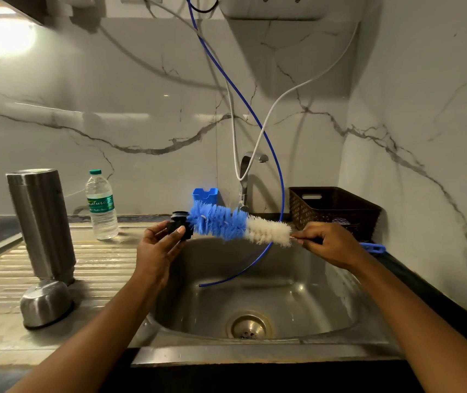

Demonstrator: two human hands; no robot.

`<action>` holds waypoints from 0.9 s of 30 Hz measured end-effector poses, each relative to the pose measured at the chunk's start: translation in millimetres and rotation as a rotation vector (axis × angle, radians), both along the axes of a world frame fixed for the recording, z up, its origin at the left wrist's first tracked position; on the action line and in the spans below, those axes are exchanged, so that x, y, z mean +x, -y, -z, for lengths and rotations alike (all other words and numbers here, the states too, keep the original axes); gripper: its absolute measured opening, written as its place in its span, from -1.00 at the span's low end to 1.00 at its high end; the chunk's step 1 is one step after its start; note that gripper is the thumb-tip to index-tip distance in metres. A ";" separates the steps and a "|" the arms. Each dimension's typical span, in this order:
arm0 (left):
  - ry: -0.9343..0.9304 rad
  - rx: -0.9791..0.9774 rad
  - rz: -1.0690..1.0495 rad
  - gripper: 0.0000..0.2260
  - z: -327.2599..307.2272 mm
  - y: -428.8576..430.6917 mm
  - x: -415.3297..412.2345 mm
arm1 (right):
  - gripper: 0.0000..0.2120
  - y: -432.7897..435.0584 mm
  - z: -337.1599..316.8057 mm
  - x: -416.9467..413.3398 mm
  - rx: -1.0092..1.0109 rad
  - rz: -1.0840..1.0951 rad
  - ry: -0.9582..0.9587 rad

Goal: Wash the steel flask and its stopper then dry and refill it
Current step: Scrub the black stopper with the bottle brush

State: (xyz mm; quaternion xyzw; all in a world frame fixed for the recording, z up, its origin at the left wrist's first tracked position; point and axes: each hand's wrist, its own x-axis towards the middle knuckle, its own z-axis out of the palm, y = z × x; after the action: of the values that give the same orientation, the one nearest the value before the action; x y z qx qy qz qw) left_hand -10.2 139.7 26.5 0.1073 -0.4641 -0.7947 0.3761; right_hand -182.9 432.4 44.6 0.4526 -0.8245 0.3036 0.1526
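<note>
My left hand (158, 245) is up over the sink (297, 293), palm turned toward me. Its thumb and fingers pinch the black stopper (178, 226). My right hand (324, 245) comes in from the other side and grips the thin handle of the bottle brush (238, 226). The brush lies sideways between my hands, and its blue tip touches the stopper.

My fingers hide part of the stopper, so I cannot see its whole shape. Most of the brush handle is hidden in my right hand; only a blue end pokes out behind it.

The brush is fluffy, blue at the front and white near the handle. The steel flask (40, 222) is tall, round and shiny grey. It stands on the ribbed metal board (99, 265) left of the sink, well apart from my hands. A round steel cup (46, 303) sits upside down just in front of it.
</note>
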 end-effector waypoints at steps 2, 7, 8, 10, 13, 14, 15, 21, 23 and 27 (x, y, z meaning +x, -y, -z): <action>0.007 -0.044 -0.009 -0.76 1.4 0.3 -0.5 | -0.78 -1.8 -2.2 -0.3 0.022 0.036 -0.048; 0.066 -0.194 -0.075 -0.70 3.8 -0.2 -1.3 | -0.78 -3.7 -5.7 -0.5 0.028 0.084 -0.094; 0.071 -0.202 -0.089 -0.69 4.2 0.4 -1.0 | -0.78 -4.4 -6.5 -0.4 0.017 0.087 -0.096; 0.062 -0.174 -0.104 -0.69 4.2 1.4 -0.1 | -0.78 -5.7 -7.4 -0.2 0.003 0.091 -0.093; 0.072 -0.176 -0.122 -0.70 2.4 0.2 0.6 | -0.78 -6.1 -7.8 0.1 0.011 0.085 -0.101; 0.074 -0.181 -0.122 -0.70 1.6 -0.8 1.2 | -0.79 -5.7 -7.8 0.4 0.015 0.082 -0.111; 0.073 -0.179 -0.119 -0.70 0.9 -1.6 1.5 | -0.79 -5.1 -7.7 0.4 0.017 0.081 -0.119; 0.123 -0.234 -0.117 -0.66 2.1 -0.6 0.9 | -0.79 -2.2 -8.6 3.1 0.016 0.087 -0.118; 0.133 -0.276 -0.111 -0.68 2.8 -1.7 1.4 | -0.78 -1.3 -7.7 3.4 0.025 0.088 -0.123; 0.131 -0.288 -0.111 -0.68 2.1 -1.5 2.6 | -0.78 -1.3 -6.9 3.6 0.018 0.088 -0.098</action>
State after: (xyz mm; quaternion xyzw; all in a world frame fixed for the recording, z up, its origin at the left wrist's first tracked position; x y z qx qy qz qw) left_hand -7.7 141.1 24.4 0.1293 -0.5903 -0.6893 0.3996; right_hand -179.3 433.7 51.6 0.4314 -0.8379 0.2664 0.2021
